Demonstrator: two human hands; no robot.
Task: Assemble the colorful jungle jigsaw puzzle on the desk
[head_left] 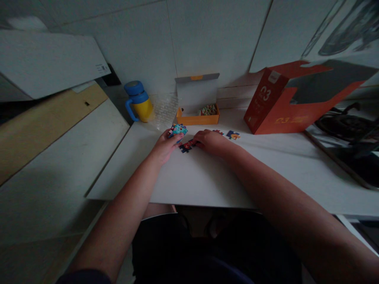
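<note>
teal puzzle pieces point(179, 129), hands point(165, 147) low — close together

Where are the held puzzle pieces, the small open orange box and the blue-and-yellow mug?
Held puzzle pieces point(178, 129): head view, colourful upper part.
Small open orange box point(197, 120): head view, front wall.
Blue-and-yellow mug point(143, 111): head view, yellow body.

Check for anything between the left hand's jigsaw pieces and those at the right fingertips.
Only the left hand itself; nothing else visible separates the held jigsaw pieces from the tabletop jigsaw pieces, partly covered by the right hand.
</note>
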